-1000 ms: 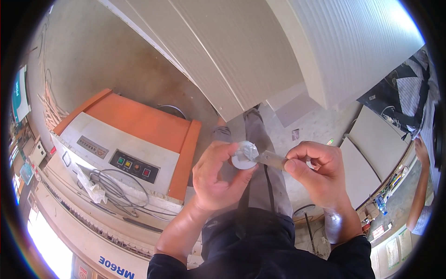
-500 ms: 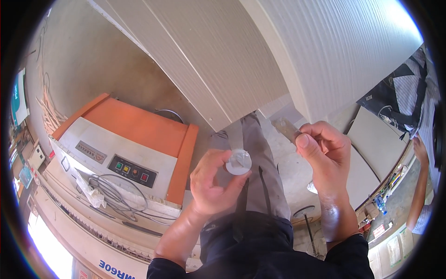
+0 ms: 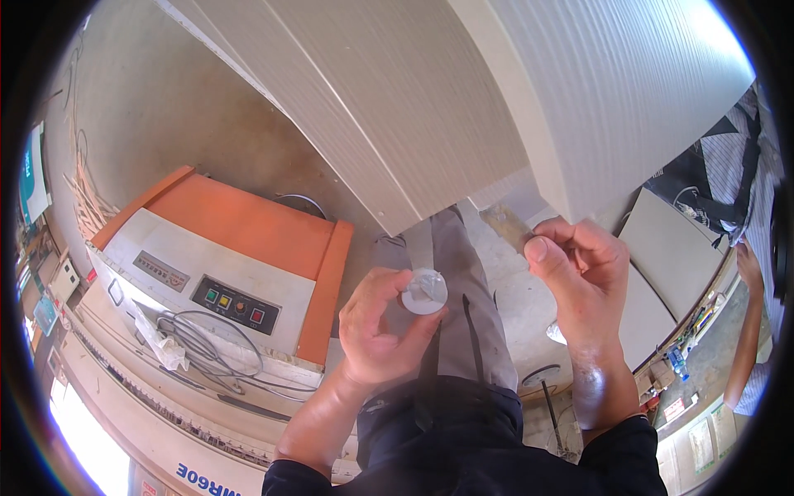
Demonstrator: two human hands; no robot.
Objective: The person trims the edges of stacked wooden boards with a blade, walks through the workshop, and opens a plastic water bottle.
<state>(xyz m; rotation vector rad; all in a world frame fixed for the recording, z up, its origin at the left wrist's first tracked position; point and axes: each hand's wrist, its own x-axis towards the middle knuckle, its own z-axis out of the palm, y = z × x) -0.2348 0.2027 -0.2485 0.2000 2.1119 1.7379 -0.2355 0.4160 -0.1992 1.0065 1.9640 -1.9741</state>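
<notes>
In the lower middle, my left hand [image 3: 378, 326] grips a small round white cap-like item [image 3: 422, 305] with pale, lumpy material [image 3: 428, 282] on it, between thumb and fingers. To its right and higher, my right hand [image 3: 583, 281] pinches a thin, brownish, partly see-through flat strip [image 3: 506, 225] between thumb and forefinger. The strip's free end points up-left, toward the lower end of a white grained panel [image 3: 612, 91]; whether it touches anything there I cannot tell. The strip is apart from the round item.
A grey-white board [image 3: 356, 99] spans the top. An orange-and-white machine [image 3: 231, 218] with buttons and cables [image 3: 207, 347] stands left, wood strips [image 3: 85, 194] behind it. Pale boards [image 3: 667, 248], tools [image 3: 704, 317] and black-and-striped fabric [image 3: 724, 165] lie right, near another person's hand [image 3: 748, 269].
My right hand has drawn the strip away from the round item, moving it up and to the right. My left hand has shifted slightly down and left, still gripping the item.
</notes>
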